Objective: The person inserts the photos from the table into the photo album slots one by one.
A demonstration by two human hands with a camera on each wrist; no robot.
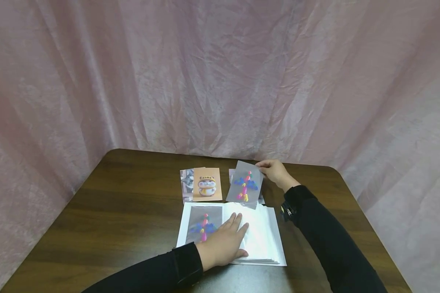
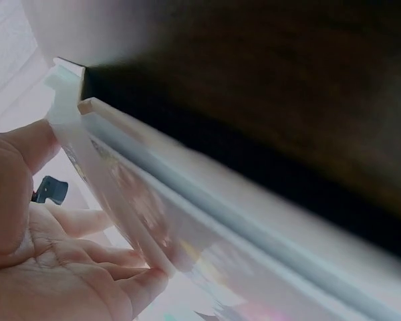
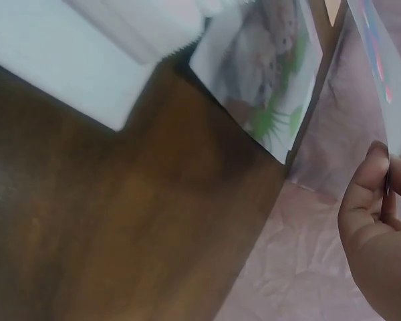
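An open photo album with white pages lies at the front of the table. My left hand rests on it with fingers spread, across the inner fold and right page. In the left page's pocket shows a grey picture of a colourful figure, partly covered by that hand. Above the album my right hand pinches the upper right edge of a grey photo card with a similar red, blue and yellow figure. In the right wrist view thumb and fingers grip the card by its edge.
Behind the album an orange cartoon-animal card overlaps another picture. Beneath the held card lies a further photo, showing animals and green leaves. The brown wooden table ends at a pink curtain.
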